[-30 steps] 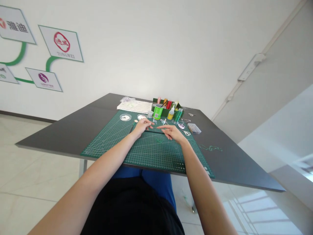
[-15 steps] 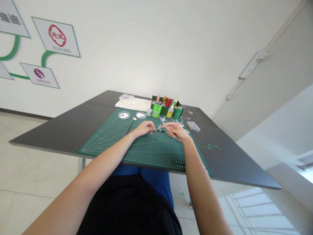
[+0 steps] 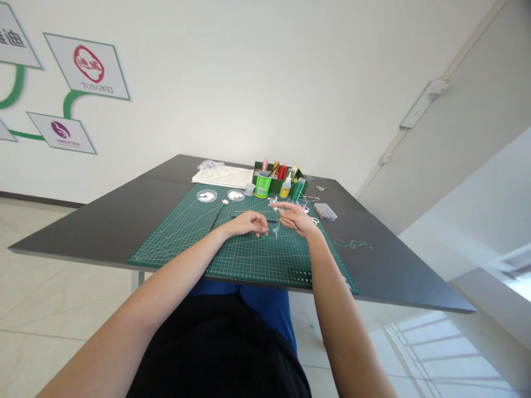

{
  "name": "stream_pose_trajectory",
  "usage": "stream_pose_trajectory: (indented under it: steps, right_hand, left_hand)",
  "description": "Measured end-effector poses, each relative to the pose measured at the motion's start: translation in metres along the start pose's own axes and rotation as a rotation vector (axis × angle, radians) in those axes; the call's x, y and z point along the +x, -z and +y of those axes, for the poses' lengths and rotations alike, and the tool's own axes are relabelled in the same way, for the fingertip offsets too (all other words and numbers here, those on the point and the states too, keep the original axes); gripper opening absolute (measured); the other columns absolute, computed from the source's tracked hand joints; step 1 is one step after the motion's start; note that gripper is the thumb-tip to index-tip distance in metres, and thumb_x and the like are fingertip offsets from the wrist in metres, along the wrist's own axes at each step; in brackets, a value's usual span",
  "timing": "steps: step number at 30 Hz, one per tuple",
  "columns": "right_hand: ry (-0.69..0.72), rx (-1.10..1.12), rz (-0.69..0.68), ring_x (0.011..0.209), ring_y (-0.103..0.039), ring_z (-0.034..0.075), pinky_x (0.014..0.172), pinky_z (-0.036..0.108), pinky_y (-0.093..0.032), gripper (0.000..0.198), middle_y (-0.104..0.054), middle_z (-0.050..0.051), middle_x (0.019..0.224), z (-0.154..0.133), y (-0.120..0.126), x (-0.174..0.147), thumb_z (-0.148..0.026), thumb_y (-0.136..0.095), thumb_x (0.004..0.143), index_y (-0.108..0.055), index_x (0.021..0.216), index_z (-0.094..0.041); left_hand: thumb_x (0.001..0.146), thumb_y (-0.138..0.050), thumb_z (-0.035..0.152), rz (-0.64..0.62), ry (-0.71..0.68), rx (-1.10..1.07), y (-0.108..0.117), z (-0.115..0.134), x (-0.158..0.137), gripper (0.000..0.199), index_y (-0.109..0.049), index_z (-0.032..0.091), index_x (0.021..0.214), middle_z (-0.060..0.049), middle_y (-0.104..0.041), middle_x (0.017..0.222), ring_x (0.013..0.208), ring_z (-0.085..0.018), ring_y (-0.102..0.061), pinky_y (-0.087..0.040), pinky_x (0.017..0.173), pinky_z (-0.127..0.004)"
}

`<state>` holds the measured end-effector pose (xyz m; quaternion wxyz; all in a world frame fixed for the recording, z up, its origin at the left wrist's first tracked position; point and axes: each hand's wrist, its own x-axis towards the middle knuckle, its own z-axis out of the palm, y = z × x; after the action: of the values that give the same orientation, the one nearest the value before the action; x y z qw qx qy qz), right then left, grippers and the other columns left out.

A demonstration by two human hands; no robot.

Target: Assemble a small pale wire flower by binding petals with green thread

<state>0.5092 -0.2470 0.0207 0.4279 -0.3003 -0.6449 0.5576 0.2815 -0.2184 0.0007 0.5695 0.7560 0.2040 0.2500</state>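
Observation:
Over the green cutting mat (image 3: 249, 257), my left hand (image 3: 250, 223) is closed in a pinch. A small, pale bluish, see-through piece (image 3: 276, 230) sticks out just right of its fingertips, apparently held by a thin end I cannot make out. My right hand (image 3: 296, 218) is beside it, index finger stretched to the left and the other fingers curled in. Whatever those curled fingers hold is hidden or too fine to see. Behind the hands lie a dark thin rod (image 3: 271, 221) and a thin tan stick (image 3: 244, 211).
Two shallow dishes with white pieces (image 3: 207, 195) (image 3: 236, 195) stand behind a stick with a pale flower tip (image 3: 224, 202). Further back are a green can (image 3: 263, 185), a yellow glue bottle (image 3: 285, 189) and a box of spools (image 3: 271, 166). To the right lie a clear case (image 3: 326, 211) and green thread (image 3: 354, 244).
My left hand and the bluish piece have moved lower, toward me. My right hand stays up, its index finger now reaching further left above the piece. The view has shifted slightly.

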Motion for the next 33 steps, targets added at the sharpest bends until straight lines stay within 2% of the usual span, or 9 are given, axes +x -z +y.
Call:
stream_pose_trajectory:
  steps: [5, 10, 12, 14, 16, 17, 22, 26, 33]
  right_hand:
    - [-0.066, -0.040, 0.028, 0.038, -0.018, 0.007, 0.043, 0.024, -0.014, 0.044, -0.029, -0.013, 0.040, 0.007, 0.000, 0.005, -0.037, -0.067, 0.087, -0.066, 0.124, -0.013]
    - [-0.167, -0.078, 0.084, 0.036, -0.019, 0.006, 0.041, 0.023, -0.013, 0.044, -0.031, -0.013, 0.038, 0.013, 0.005, 0.007, -0.036, -0.069, 0.083, -0.066, 0.118, -0.011]
    - [-0.204, -0.100, 0.102, 0.035, -0.020, 0.006, 0.041, 0.023, -0.013, 0.044, -0.032, -0.014, 0.037, 0.015, 0.007, 0.008, -0.036, -0.070, 0.080, -0.066, 0.116, -0.011]
    - [-0.227, -0.102, 0.119, 0.034, -0.020, 0.006, 0.040, 0.023, -0.012, 0.043, -0.032, -0.014, 0.036, 0.017, 0.008, 0.009, -0.035, -0.071, 0.079, -0.065, 0.113, -0.010]
    - [-0.245, -0.091, 0.136, 0.033, -0.020, 0.006, 0.040, 0.022, -0.012, 0.041, -0.033, -0.013, 0.035, 0.018, 0.008, 0.009, -0.036, -0.072, 0.077, -0.065, 0.108, -0.010]
    - [-0.254, -0.085, 0.142, 0.033, -0.020, 0.005, 0.039, 0.022, -0.012, 0.040, -0.034, -0.013, 0.035, 0.019, 0.008, 0.010, -0.036, -0.073, 0.076, -0.064, 0.106, -0.011]
    - [-0.277, -0.082, 0.151, 0.033, -0.022, 0.005, 0.038, 0.021, -0.012, 0.037, -0.035, -0.013, 0.036, 0.023, 0.010, 0.011, -0.035, -0.076, 0.073, -0.065, 0.100, -0.012]
    - [-0.270, -0.066, 0.209, 0.033, -0.023, 0.005, 0.038, 0.021, -0.013, 0.038, -0.036, -0.012, 0.036, 0.026, 0.015, 0.011, -0.034, -0.074, 0.073, -0.068, 0.100, -0.010]
    - [-0.306, 0.008, 0.365, 0.033, -0.029, 0.005, 0.035, 0.019, -0.015, 0.038, -0.043, -0.010, 0.041, 0.026, 0.021, 0.011, -0.027, -0.073, 0.072, -0.065, 0.105, -0.010]
  left_hand:
    - [0.073, -0.078, 0.034, 0.014, -0.013, -0.005, -0.001, 0.003, -0.001, 0.025, -0.070, 0.012, 0.083, -0.008, -0.075, 0.084, 0.061, -0.011, -0.062, -0.042, 0.058, -0.023]
    - [0.073, -0.079, 0.033, 0.118, -0.044, -0.038, 0.001, 0.000, 0.001, 0.025, -0.070, 0.012, 0.083, -0.003, -0.068, 0.072, 0.061, -0.011, -0.059, -0.039, 0.057, -0.022]
    - [0.072, -0.080, 0.032, 0.185, -0.112, -0.047, 0.003, 0.000, 0.002, 0.023, -0.070, 0.012, 0.079, -0.004, -0.068, 0.079, 0.064, -0.010, -0.059, -0.040, 0.058, -0.022]
    - [0.072, -0.081, 0.030, 0.233, -0.180, -0.067, 0.003, 0.001, 0.003, 0.022, -0.069, 0.012, 0.075, -0.007, -0.070, 0.099, 0.071, -0.010, -0.060, -0.044, 0.062, -0.023]
    - [0.073, -0.080, 0.030, 0.244, -0.207, -0.134, 0.004, 0.001, 0.003, 0.022, -0.069, 0.011, 0.073, -0.011, -0.068, 0.114, 0.079, -0.012, -0.063, -0.047, 0.067, -0.024]
    - [0.074, -0.081, 0.031, 0.236, -0.205, -0.184, 0.003, 0.001, 0.003, 0.023, -0.068, 0.011, 0.075, -0.012, -0.069, 0.115, 0.082, -0.013, -0.065, -0.049, 0.069, -0.025]
    - [0.071, -0.086, 0.031, 0.231, -0.152, -0.390, 0.003, -0.002, 0.004, 0.031, -0.068, 0.009, 0.083, -0.011, -0.076, 0.090, 0.083, -0.017, -0.070, -0.052, 0.083, -0.032]
    - [0.069, -0.088, 0.025, 0.325, -0.125, -0.530, 0.006, -0.005, 0.006, 0.029, -0.067, 0.009, 0.082, -0.010, -0.077, 0.090, 0.080, -0.015, -0.072, -0.054, 0.089, -0.033]
    - [0.080, -0.076, 0.009, 0.464, -0.097, -0.648, 0.011, -0.003, 0.007, 0.008, -0.068, 0.009, 0.079, -0.009, -0.077, 0.092, 0.083, -0.012, -0.073, -0.056, 0.093, -0.027]
